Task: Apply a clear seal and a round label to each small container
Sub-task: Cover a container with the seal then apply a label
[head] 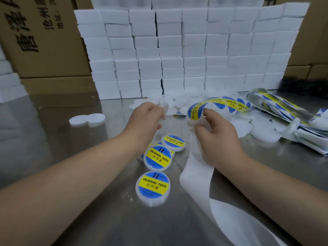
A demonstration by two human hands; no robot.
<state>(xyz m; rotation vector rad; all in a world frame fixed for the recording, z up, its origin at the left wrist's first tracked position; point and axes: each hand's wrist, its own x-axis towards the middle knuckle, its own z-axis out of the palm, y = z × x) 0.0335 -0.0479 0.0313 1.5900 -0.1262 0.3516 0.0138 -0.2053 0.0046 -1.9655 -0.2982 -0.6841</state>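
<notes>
My left hand (148,115) holds a small white container (164,108) on edge above the metal table, fingers curled round it. My right hand (215,129) grips the label strip (221,103), thumb pressed by a round blue-and-yellow "Soldering Paste" label (195,110) at the bend. The bare white backing paper (193,167) trails from that hand toward me. Three labelled containers lie in front of me: one nearest (153,187), one in the middle (158,158), one farther (174,142). A heap of plain white containers (262,128) lies behind my right hand.
A wall of stacked white boxes (186,54) closes the back of the steel table (71,157). Cardboard cartons (40,36) stand behind at left. Two loose white lids (87,118) lie at left. More label strips (284,107) sprawl at right.
</notes>
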